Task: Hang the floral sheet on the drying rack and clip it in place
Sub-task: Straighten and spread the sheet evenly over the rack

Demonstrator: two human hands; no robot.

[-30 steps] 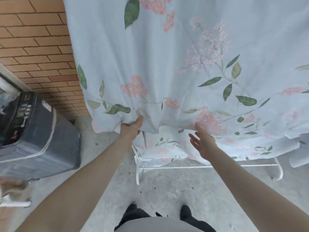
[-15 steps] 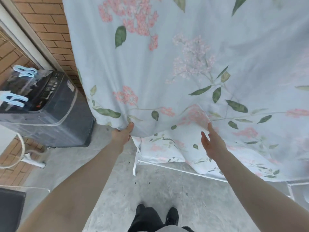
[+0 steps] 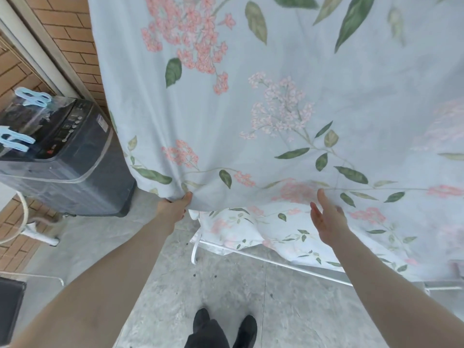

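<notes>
Gripping floral sheet (image 3: 251, 136) hem, left hand (image 3: 174, 208), right hand (image 3: 326, 219) flat beside it

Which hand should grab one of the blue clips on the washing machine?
Probably the right hand: it is open and free, though farther away. The left hand sits nearer the blue clips on the washing machine, but its grip holds the floral sheet by the bottom edge.

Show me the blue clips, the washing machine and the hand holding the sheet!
blue clips (image 3: 32, 98): head view, upper clip's middle.
washing machine (image 3: 82, 177): head view, front side wall.
left hand (image 3: 173, 208): head view, back of hand.
</notes>
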